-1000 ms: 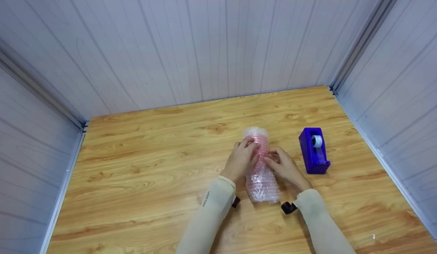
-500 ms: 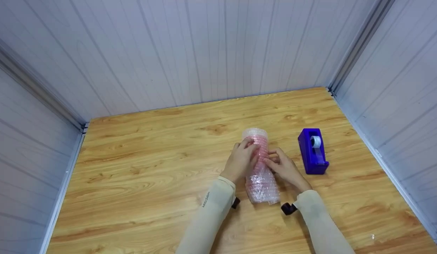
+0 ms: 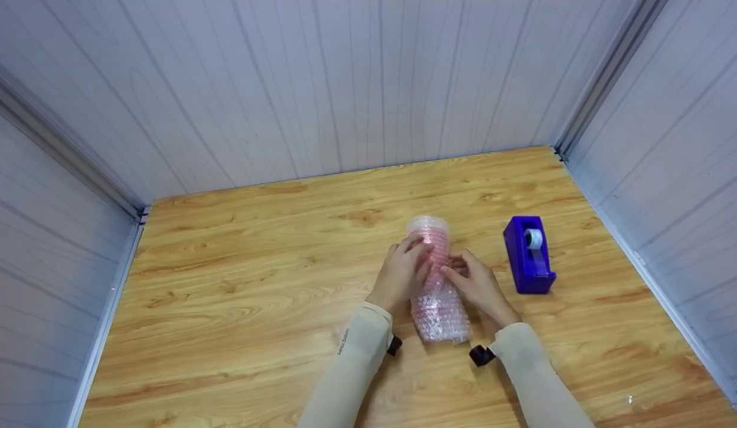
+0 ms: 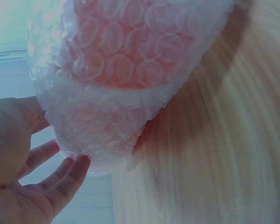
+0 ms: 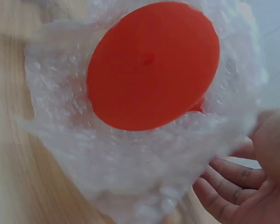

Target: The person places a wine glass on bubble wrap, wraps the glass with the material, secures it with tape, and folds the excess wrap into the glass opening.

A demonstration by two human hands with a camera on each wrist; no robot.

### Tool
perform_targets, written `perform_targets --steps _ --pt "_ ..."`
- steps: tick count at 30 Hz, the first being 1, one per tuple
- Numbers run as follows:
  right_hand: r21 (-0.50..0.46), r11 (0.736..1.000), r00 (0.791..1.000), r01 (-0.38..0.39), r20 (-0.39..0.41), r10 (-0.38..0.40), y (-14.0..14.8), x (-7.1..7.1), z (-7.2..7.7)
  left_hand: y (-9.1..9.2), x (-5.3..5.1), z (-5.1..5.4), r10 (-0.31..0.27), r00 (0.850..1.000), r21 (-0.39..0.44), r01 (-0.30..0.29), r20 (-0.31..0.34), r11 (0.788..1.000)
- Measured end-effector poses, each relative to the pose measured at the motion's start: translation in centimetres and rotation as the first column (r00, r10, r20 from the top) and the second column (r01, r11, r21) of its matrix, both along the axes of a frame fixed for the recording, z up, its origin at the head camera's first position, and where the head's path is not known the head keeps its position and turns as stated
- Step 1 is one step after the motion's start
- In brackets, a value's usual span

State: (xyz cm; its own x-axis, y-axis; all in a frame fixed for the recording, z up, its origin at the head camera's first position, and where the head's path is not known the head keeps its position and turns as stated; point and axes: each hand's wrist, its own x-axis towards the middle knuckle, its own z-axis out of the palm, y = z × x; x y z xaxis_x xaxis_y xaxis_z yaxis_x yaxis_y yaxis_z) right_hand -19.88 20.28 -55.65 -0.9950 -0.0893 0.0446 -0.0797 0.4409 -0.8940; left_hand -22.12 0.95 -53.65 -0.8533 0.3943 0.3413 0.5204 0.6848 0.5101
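Note:
A roll of bubble wrap (image 3: 441, 318) lies lengthwise before me, with a red thing showing pink through it. At its near end, the right wrist view shows a flat, round red face (image 5: 154, 70) framed by loose bubble wrap (image 5: 60, 84). My left hand (image 3: 399, 274) holds the roll from its left side, fingers bent over the top. From the right, my right hand (image 3: 480, 289) grips the wrap with thumb and fingers. Fingertips of the left hand (image 4: 42, 182) touch the bubble wrap (image 4: 107, 107) in the left wrist view. The rest of the red thing is hidden inside.
A purple tape dispenser (image 3: 521, 270) with a roll of clear tape (image 3: 533, 238) stands right of my right hand. Near the front right, a tiny clear scrap (image 3: 630, 399) lies on the wooden tabletop (image 3: 238, 297). Pale panel walls (image 3: 345, 89) enclose the back and sides.
Both hands and the wrapped roll have shifted slightly to the left. Their hold on the wrap looks the same, and the tape dispenser stays in place.

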Motion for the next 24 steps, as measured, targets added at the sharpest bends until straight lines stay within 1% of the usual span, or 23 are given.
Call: perform_targets --steps 3,6,9,13,15,20,24 --pt "0.023 1.000 1.000 0.004 -0.018 -0.003 -0.4 0.0 0.2 -0.5 0.1 -0.3 0.000 1.000 0.047 0.000 -0.003 0.999" --pt "0.040 0.999 0.998 -0.004 -0.057 0.007 -0.9 0.0 0.3 -1.1 0.2 -0.6 -0.001 1.000 0.105 0.001 0.005 0.994" --pt "0.033 0.999 0.995 -0.019 -0.097 0.022 -1.4 0.1 0.6 -1.8 0.4 -1.0 0.002 0.998 0.175 -0.011 0.056 0.984" --pt "0.012 0.999 0.993 -0.036 -0.115 0.037 -2.2 0.4 1.1 -2.8 0.7 -1.7 0.000 0.992 0.274 -0.035 0.127 0.961" --pt "0.009 0.999 0.993 -0.044 -0.113 0.045 -2.7 0.5 1.4 -3.2 0.8 -2.1 -0.003 0.991 0.319 -0.040 0.133 0.947" --pt "0.025 0.997 0.991 -0.071 -0.115 0.074 -3.7 0.9 2.0 -4.1 1.2 -2.9 0.005 0.990 0.401 -0.062 0.143 0.914" --pt "0.040 0.993 0.982 -0.108 -0.148 0.113 -4.3 1.0 2.3 -4.8 1.5 -3.4 0.008 0.989 0.431 -0.072 0.149 0.899"
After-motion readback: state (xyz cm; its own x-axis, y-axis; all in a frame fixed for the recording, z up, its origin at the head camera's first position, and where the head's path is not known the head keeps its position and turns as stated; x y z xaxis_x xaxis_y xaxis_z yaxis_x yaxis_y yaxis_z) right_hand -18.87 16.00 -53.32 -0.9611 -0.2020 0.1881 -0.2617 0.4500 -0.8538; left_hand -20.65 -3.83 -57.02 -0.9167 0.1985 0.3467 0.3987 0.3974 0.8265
